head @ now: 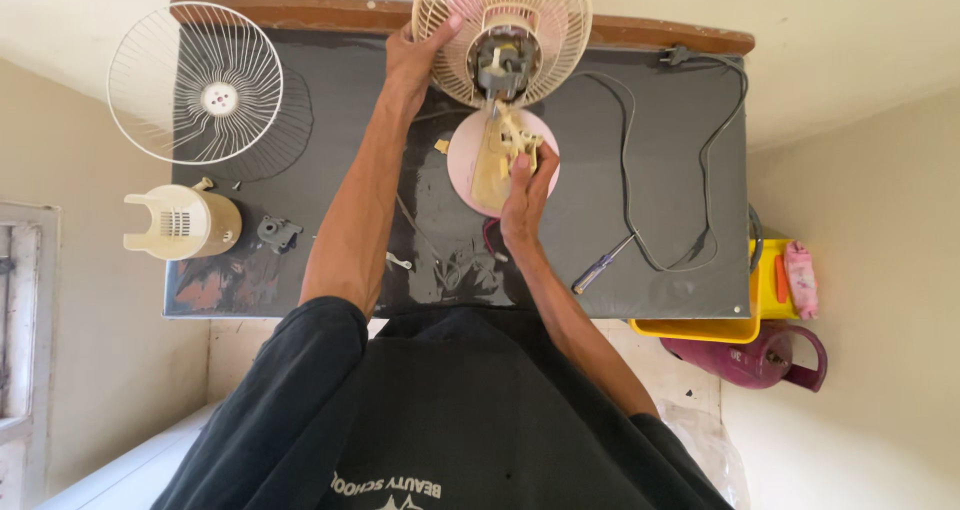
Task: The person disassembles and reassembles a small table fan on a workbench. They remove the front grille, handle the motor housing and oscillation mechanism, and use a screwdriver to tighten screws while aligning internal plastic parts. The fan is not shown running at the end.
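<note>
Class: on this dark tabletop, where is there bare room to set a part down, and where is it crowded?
Bare: between the white wire fan guard and the left hand; also inside the black power cord loop. Crowded: around the right hand on the pink fan base.

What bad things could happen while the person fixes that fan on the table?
The left hand grips the wire cage while the right hand works at the base; the fan might tip over. The screwdriver lies near the table edge and might roll off. The loose cord could snag an arm.
</note>
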